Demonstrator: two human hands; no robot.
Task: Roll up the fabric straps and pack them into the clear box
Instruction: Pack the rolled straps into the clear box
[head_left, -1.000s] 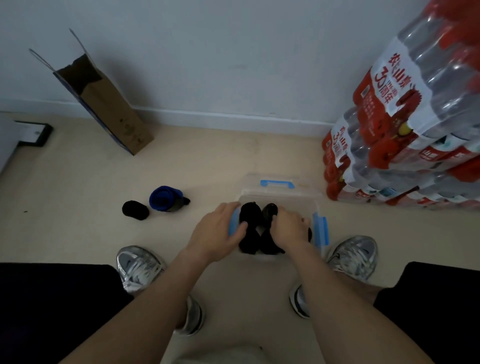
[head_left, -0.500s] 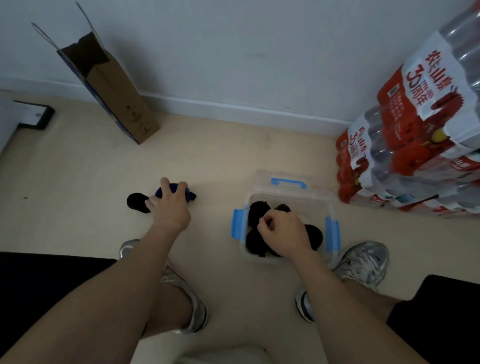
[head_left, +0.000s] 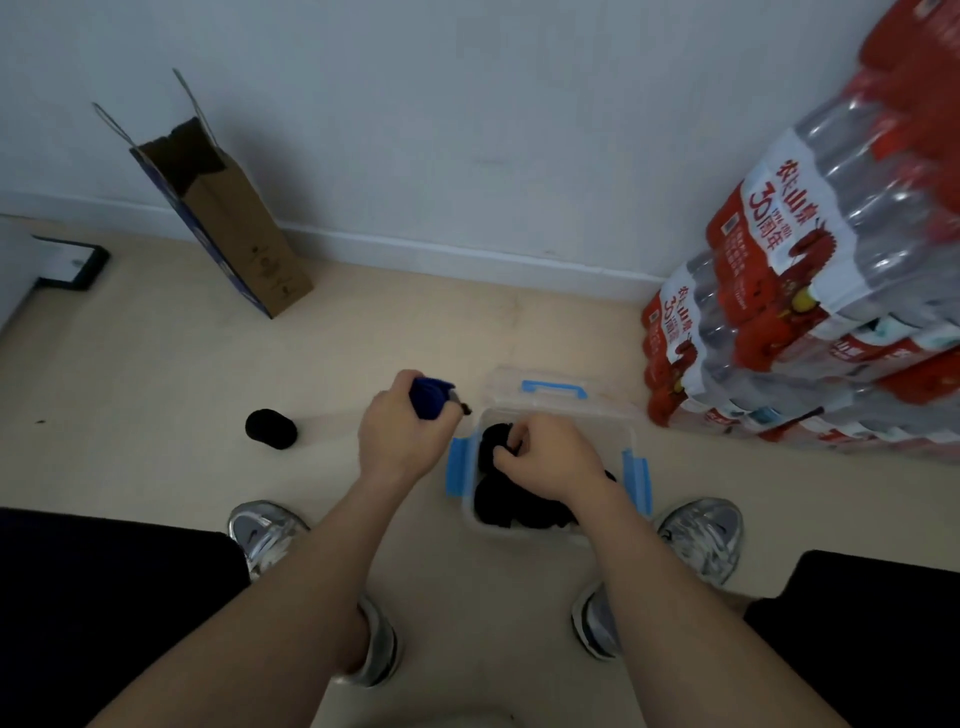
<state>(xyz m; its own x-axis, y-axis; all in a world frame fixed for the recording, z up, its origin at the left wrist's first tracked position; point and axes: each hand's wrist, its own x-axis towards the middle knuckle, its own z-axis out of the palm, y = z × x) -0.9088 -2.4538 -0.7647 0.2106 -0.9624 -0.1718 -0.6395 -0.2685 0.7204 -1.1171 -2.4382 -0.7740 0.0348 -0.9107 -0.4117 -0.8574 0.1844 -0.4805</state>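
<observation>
The clear box (head_left: 631, 470) with blue side latches stands on the floor between my feet, holding several black rolled straps (head_left: 498, 501). My right hand (head_left: 545, 460) is inside the box, fingers curled on a black roll near the back left. My left hand (head_left: 400, 436) grips a blue rolled strap (head_left: 428, 397) just left of the box, above the floor. One black rolled strap (head_left: 271, 428) lies alone on the floor further left.
The box's clear lid with a blue handle (head_left: 553, 388) lies right behind the box. A tall stack of bottled-water packs (head_left: 810, 322) stands at the right. An open paper bag (head_left: 228, 228) leans against the wall at back left. My shoes (head_left: 265, 532) flank the box.
My left hand left the box, reached left to the blue roll, took hold of it and carried it right toward the box. My right hand stayed inside the box.
</observation>
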